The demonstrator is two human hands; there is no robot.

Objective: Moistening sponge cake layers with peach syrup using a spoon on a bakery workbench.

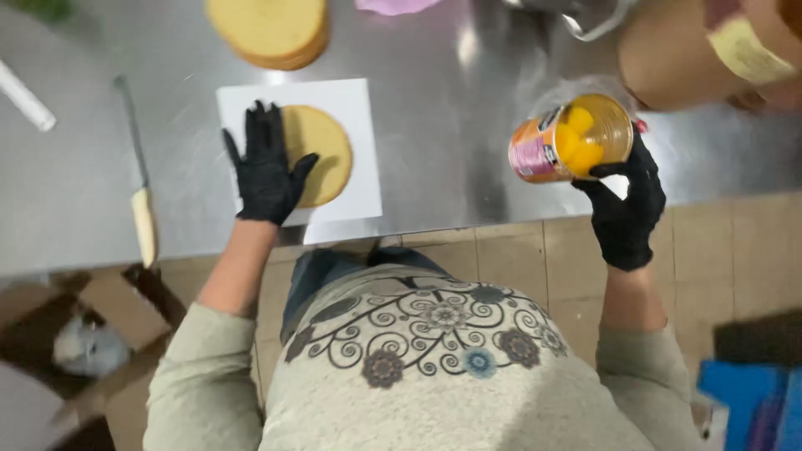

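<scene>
My left hand point(266, 167), in a black glove, lies flat with fingers spread on the left part of a round yellow cake layer point(322, 154). The layer rests on a white square board point(359, 134) on the steel table. My right hand point(625, 205), also gloved in black, grips an opened tin can point(568, 140) tilted on its side, with yellow peach pieces showing in its mouth. The can is held above the table's near edge, to the right of the board.
A stack of round cake layers point(269, 32) sits at the back. A long knife with a pale handle point(142, 188) lies at the left. A cardboard box point(92, 334) stands on the tiled floor at lower left; a blue object point(748, 392) at lower right.
</scene>
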